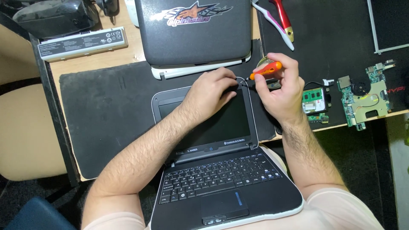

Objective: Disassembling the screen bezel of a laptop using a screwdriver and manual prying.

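We brace the lid (221, 121) corner with curled left hand (211, 91) fingers while the right hand (279, 87) pinches a screwdriver (265, 70) against it.

two laptops (221, 170) (196, 34), one screwdriver (265, 71), one battery (83, 42), two circuit boards (364, 96) (314, 102)

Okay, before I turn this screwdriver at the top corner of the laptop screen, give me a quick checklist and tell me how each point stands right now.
1. Screwdriver gripped in right hand: ok.
2. Tip seated in a screw: cannot tell, the left hand's fingers hide the spot.
3. Left hand steadying the screen's top edge: ok.
4. Laptop stable: not ok, its base rests on the lap, over the desk edge.
5. Loose circuit board clear of the hands: ok.
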